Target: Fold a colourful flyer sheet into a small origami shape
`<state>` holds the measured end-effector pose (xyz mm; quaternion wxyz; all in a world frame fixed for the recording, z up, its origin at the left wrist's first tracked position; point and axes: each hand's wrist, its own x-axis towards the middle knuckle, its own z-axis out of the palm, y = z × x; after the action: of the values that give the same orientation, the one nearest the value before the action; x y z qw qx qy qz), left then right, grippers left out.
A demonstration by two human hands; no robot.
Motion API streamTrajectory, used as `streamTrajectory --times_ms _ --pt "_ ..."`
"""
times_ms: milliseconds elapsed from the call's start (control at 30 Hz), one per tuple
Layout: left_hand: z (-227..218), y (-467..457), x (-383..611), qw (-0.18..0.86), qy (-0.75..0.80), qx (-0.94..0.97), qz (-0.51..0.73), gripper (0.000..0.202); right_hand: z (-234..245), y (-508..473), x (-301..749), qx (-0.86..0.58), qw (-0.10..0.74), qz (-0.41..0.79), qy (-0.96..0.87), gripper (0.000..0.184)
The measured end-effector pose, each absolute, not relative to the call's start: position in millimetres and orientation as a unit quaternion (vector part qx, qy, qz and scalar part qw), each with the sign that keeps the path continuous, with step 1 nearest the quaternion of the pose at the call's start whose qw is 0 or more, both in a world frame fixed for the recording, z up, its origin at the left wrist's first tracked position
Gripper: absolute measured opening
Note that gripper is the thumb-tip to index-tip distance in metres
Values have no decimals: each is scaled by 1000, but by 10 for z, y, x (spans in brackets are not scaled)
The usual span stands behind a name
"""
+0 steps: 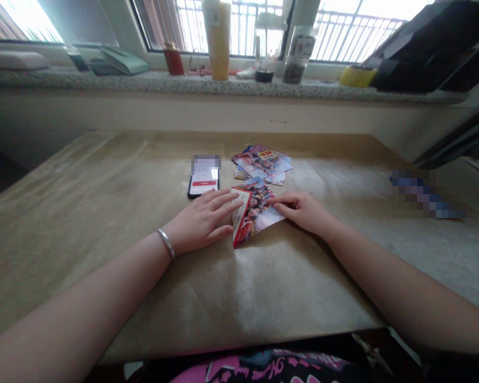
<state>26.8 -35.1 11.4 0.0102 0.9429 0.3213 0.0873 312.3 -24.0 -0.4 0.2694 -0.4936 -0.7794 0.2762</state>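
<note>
A colourful printed paper sheet (254, 215), partly folded, lies on the table (104, 213) in front of me. My left hand (201, 221), with a silver bracelet on its wrist, lies flat with fingers stretched out, pressing the sheet's folded left edge. My right hand (303, 211) rests on the sheet's right side, fingers together and pressed down on it. A loose pile of similar printed sheets (261, 162) sits just beyond. A phone (203, 181) with a lit screen lies to the left of the pile.
Brown paper covers the table. A stone windowsill (183, 82) behind it bears a red cup (173, 61), a tall yellowish bottle (219, 40), jars and a dark box (431, 48). A blurred object (427, 194) lies at the table's right.
</note>
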Motion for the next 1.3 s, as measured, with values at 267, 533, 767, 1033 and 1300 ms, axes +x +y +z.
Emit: streamTrajectory --times_ms 267,533,767,1033,1300 --pt "156 -368 301 6 282 951 125 46 12 -247 3105 -526 294 234 -763 42" --pt "117 -350 312 42 296 952 61 50 21 -267 3095 -480 212 175 -833 47" --pt "113 -353 300 73 307 946 75 49 64 -285 3145 -444 162 118 -873 53" --pt "110 -357 307 99 321 940 57 51 116 -280 3179 -352 115 -51 -928 30" --pt "116 -352 305 110 300 945 63 54 125 -329 3043 -281 168 -12 -945 31"
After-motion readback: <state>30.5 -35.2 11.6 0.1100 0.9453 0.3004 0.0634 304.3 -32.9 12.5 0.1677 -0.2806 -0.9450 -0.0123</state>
